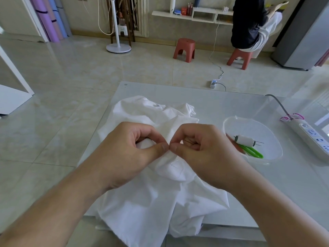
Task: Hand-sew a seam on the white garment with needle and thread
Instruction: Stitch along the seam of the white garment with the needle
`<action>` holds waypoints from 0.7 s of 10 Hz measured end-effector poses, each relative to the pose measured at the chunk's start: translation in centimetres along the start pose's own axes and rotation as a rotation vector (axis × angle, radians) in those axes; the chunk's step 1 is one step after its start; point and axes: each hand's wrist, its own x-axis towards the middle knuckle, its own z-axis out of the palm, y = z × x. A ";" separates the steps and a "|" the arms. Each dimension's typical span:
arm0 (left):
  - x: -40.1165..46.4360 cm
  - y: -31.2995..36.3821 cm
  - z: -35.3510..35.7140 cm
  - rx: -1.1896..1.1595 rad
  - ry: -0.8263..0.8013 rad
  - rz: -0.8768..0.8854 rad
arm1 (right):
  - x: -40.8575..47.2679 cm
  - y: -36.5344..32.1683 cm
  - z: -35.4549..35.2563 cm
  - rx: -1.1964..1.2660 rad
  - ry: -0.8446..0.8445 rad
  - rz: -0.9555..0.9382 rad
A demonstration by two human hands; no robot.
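Head view: looks down on a glass tabletop (204,102) with the work at its near middle.
Garment: white garment (151,198) lies crumpled at the centre, its near hem hanging over the tabletop's 6 o'clock edge.
Left hand: left hand (128,150) has fingers curled, thumb and forefinger pinching a raised fold of the cloth.
Right hand: right hand (199,148) sits just beside it at 3 o'clock, its grip pressed together on the same fold, thumb tips almost touching; whether a needle sits in that pinch I cannot tell.
Thread: faint dark stitch marks show on the cloth just below the thumbs, at 6 o'clock.
Handling: likely light, soft and limp, so it sags and slides; best held close on either side of the seam line to keep it taut.
Bowl: clear bowl (270,155) at 3 o'clock holds a white thread spool (244,140) and green-handled scissors (252,152).
Power strip: white power strip (313,136) lies beyond the bowl, at 3 o'clock.
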 end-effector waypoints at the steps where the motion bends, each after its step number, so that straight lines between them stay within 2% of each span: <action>1: 0.0 0.0 0.0 -0.011 0.001 0.003 | 0.2 0.3 -0.1 -0.004 0.060 0.035; 3: 0.1 0.0 -0.1 -0.009 0.022 -0.001 | 1.1 1.6 -0.6 -0.049 0.272 0.175; 4: 0.2 0.0 -0.2 -0.002 0.032 -0.003 | 1.4 2.2 -0.9 -0.208 0.362 0.230; 5: 0.3 0.0 -0.1 -0.004 0.031 -0.005 | 1.1 1.5 -0.9 -0.134 0.248 0.150; 6: 0.2 0.0 -0.1 -0.006 0.018 -0.003 | 0.3 0.3 -0.6 0.085 0.041 0.043; 7: 0.1 -0.1 -0.1 -0.003 0.008 0.006 | 0.0 -0.1 0.1 0.041 -0.019 -0.016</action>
